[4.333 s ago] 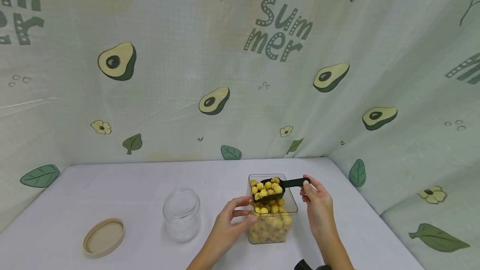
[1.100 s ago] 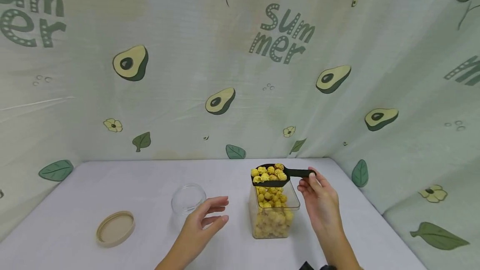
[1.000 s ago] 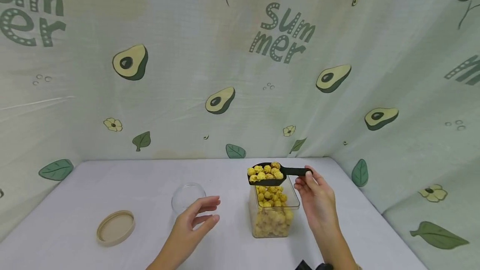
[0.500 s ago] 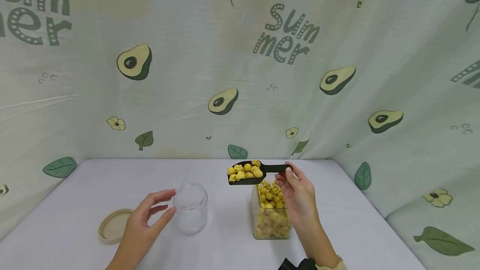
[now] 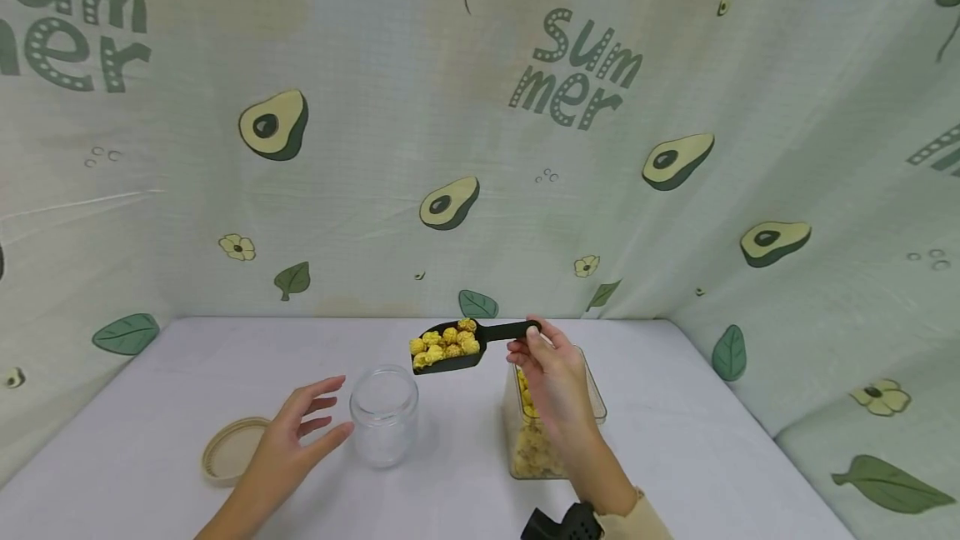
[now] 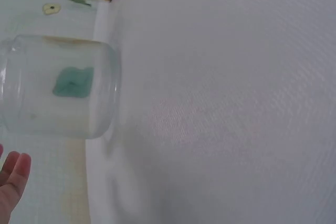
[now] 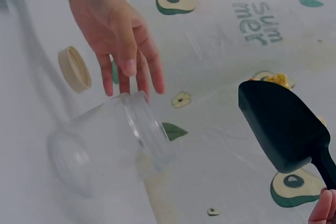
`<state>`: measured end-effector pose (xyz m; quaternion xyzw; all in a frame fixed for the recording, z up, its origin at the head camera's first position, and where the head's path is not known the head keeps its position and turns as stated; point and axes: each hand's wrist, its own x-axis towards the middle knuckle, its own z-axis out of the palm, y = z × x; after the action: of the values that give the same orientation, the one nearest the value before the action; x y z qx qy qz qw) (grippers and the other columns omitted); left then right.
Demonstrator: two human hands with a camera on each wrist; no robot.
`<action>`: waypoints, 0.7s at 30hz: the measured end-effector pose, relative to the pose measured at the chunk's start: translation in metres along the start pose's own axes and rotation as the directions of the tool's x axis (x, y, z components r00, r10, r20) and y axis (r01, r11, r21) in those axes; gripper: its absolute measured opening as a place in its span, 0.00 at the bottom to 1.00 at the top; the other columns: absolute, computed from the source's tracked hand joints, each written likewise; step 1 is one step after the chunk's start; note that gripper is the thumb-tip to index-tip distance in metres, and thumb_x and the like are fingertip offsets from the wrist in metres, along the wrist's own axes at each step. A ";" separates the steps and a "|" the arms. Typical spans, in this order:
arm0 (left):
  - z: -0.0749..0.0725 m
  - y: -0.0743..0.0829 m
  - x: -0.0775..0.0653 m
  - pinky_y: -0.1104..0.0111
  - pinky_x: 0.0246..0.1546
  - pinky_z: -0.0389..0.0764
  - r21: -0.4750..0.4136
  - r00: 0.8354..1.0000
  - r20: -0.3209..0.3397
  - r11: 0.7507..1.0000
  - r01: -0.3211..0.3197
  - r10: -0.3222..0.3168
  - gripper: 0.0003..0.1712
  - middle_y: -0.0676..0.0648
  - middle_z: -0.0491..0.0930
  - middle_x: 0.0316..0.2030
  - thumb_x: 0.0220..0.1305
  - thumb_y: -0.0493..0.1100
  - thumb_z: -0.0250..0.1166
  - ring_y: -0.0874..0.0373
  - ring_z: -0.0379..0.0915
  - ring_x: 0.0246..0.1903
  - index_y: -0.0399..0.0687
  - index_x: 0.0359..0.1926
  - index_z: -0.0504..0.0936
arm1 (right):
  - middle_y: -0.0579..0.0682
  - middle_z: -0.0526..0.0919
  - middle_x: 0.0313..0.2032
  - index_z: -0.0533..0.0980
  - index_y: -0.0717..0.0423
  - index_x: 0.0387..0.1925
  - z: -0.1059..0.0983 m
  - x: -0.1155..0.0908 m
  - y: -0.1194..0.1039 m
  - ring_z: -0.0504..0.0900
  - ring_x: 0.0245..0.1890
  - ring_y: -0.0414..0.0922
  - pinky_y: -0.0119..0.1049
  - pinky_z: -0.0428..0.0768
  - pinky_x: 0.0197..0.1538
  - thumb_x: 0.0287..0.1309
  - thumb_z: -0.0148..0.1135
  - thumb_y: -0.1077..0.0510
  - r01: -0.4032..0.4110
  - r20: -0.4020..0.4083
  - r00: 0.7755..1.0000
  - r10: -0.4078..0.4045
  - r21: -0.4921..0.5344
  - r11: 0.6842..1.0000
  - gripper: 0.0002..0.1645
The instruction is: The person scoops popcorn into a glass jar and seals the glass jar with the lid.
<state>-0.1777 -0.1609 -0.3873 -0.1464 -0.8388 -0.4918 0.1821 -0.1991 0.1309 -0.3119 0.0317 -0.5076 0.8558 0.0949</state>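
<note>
My right hand (image 5: 553,377) pinches the handle of a black scoop (image 5: 450,363) heaped with yellow popcorn (image 5: 444,343). The scoop hangs in the air, up and to the right of a clear jar (image 5: 384,419). Left of that jar, my left hand (image 5: 288,436) has its fingers and thumb spread, with a small gap to the glass in the left wrist view. No lid sits on the jar and nothing shows inside it. Behind my right hand stands a square clear container (image 5: 517,440) partly filled with popcorn, its right part hidden by the hand and forearm.
A round beige lid (image 5: 231,452) lies on the white table (image 5: 442,507) at the left, partly behind my left hand. A patterned curtain (image 5: 360,107) hangs behind the table and along its sides.
My right hand has lifted the loaded scoop out of the square container and carried it left toward the jar. My left hand has left the container and moved to the jar's left side.
</note>
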 end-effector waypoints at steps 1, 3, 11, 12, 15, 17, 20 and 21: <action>0.000 -0.001 0.001 0.75 0.45 0.78 -0.002 1.000 0.014 1.000 0.020 -0.020 0.30 0.44 0.71 0.56 0.56 0.40 0.67 0.77 0.66 0.47 0.45 0.59 0.70 | 0.45 0.77 0.27 0.59 0.71 0.55 0.001 0.001 0.001 0.78 0.29 0.36 0.24 0.79 0.38 0.67 0.46 0.66 0.001 0.006 1.000 -0.001 -0.002 1.000 0.18; 0.002 -0.003 0.003 0.71 0.45 0.79 -0.013 0.998 0.035 0.998 0.060 -0.060 0.30 0.43 0.71 0.57 0.56 0.41 0.67 0.73 0.68 0.47 0.45 0.60 0.69 | 0.46 0.77 0.27 0.60 0.72 0.55 0.004 0.002 0.004 0.78 0.29 0.37 0.24 0.79 0.37 0.66 0.46 0.66 -0.001 0.006 1.000 0.001 -0.007 1.000 0.19; 0.008 -0.008 0.011 0.61 0.48 0.79 -0.098 0.979 0.109 0.978 0.184 -0.173 0.33 0.38 0.69 0.58 0.56 0.41 0.67 0.44 0.69 0.53 0.40 0.61 0.66 | 0.47 0.78 0.29 0.60 0.71 0.59 0.010 0.007 0.016 0.78 0.29 0.37 0.25 0.79 0.37 0.66 0.47 0.66 -0.058 -0.025 0.998 0.057 -0.023 0.998 0.22; 0.009 -0.009 0.011 0.60 0.48 0.79 -0.108 0.977 0.114 0.976 0.190 -0.178 0.33 0.38 0.69 0.57 0.56 0.41 0.67 0.43 0.69 0.53 0.40 0.61 0.66 | 0.47 0.78 0.30 0.60 0.70 0.59 0.011 0.008 0.016 0.78 0.29 0.37 0.25 0.79 0.38 0.66 0.47 0.66 -0.069 -0.029 0.997 0.069 -0.028 0.997 0.22; 0.010 -0.011 0.013 0.69 0.46 0.79 -0.118 0.973 0.126 0.971 0.210 -0.195 0.32 0.39 0.70 0.57 0.56 0.41 0.67 0.51 0.71 0.51 0.41 0.61 0.67 | 0.46 0.77 0.30 0.58 0.71 0.61 0.012 0.009 0.019 0.78 0.30 0.37 0.25 0.79 0.38 0.66 0.47 0.65 -0.080 -0.014 0.997 0.080 -0.034 0.996 0.24; 0.011 -0.012 0.014 0.71 0.46 0.79 -0.128 0.969 0.139 0.967 0.221 -0.203 0.32 0.39 0.70 0.57 0.56 0.41 0.67 0.52 0.71 0.51 0.40 0.60 0.67 | 0.46 0.78 0.30 0.58 0.72 0.61 0.013 0.010 0.021 0.78 0.29 0.36 0.25 0.79 0.38 0.66 0.47 0.65 -0.079 -0.006 0.997 0.079 -0.035 0.996 0.25; 0.012 -0.012 0.016 0.73 0.46 0.79 -0.135 0.955 0.166 0.954 0.268 -0.244 0.32 0.41 0.70 0.58 0.56 0.43 0.67 0.49 0.70 0.53 0.41 0.60 0.67 | 0.46 0.78 0.30 0.57 0.74 0.61 0.016 0.011 0.024 0.79 0.29 0.36 0.25 0.79 0.37 0.66 0.47 0.66 -0.078 0.005 0.997 0.078 -0.040 0.996 0.25; 0.013 -0.012 0.016 0.71 0.46 0.79 -0.133 0.951 0.175 0.951 0.279 -0.255 0.32 0.41 0.69 0.58 0.56 0.43 0.67 0.48 0.69 0.53 0.41 0.60 0.67 | 0.46 0.78 0.29 0.57 0.74 0.60 0.016 0.012 0.025 0.79 0.29 0.36 0.25 0.79 0.37 0.66 0.47 0.66 -0.080 0.006 0.997 0.080 -0.044 0.996 0.24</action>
<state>-0.1994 -0.1546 -0.3951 -0.0829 -0.8214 -0.5632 0.0357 -0.2163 0.1067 -0.3234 0.0129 -0.5274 0.8475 0.0592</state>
